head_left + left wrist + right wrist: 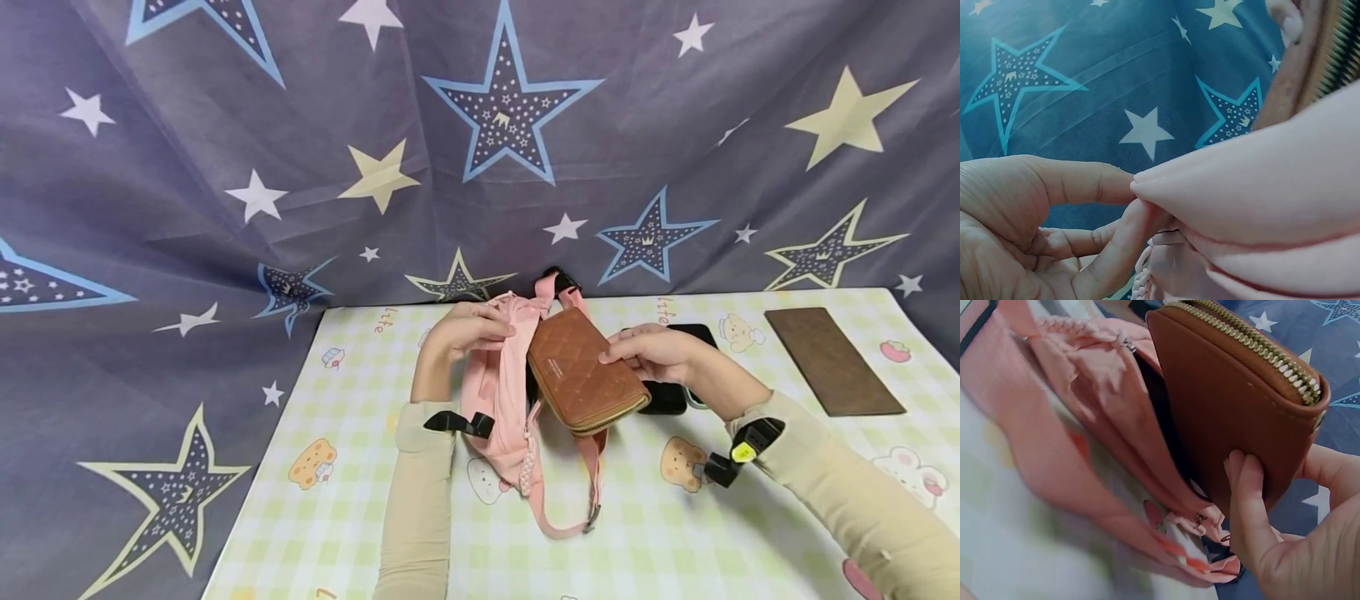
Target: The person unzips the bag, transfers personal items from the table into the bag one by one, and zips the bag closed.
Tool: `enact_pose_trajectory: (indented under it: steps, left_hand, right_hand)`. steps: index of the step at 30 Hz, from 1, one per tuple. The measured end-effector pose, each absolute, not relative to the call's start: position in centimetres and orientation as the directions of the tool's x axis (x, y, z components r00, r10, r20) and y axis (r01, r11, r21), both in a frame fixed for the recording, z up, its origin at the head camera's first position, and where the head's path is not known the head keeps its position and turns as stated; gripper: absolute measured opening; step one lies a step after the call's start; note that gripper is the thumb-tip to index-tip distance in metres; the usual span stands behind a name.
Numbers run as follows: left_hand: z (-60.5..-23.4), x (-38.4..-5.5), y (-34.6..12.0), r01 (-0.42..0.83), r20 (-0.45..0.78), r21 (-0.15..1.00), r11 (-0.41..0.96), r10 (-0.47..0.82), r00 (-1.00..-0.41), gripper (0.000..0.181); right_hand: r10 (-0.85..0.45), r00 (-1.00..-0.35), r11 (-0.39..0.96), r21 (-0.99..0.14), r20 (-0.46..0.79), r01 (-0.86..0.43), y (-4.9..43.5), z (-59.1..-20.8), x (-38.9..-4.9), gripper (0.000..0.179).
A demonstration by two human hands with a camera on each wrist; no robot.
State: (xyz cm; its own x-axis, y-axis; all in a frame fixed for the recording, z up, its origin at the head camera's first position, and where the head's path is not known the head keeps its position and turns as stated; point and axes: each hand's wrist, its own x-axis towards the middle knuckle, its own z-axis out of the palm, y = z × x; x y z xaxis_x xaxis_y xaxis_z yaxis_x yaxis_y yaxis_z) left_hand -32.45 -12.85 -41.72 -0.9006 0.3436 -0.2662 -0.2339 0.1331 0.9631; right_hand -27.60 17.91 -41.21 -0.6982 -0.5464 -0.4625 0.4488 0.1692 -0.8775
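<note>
Mid-frame, the left hand [467, 330] pinches the bag [497, 400] and the right hand [657, 352] grips the wallet [573, 371]; if the bag flops, the wallet could get stuck.

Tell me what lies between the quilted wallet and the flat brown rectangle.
The head view shows the right hand gripping the wallet, dark flat items it partly hides, then patterned tabletop before the rectangle.
</note>
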Motion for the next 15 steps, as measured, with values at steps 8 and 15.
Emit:
enact_pose_trajectory:
  steps: [8,15]
  left_hand:
    - [-41.8,-32.4,-12.9,-0.239,-0.274,0.961,0.139,0.341,-0.899,0.016]
    - [-41.7,-32.5,-13.1,-0.240,-0.265,0.964,0.116,0.332,-0.905,0.011]
  right_hand:
    - [-0.555,-0.706,0.153,-0.888,-0.440,0.433,16.3,-41.0,-27.8,0.014]
    - [-0.518,-0.724,0.182,-0.886,-0.456,0.427,15.6,-41.9,-27.9,0.014]
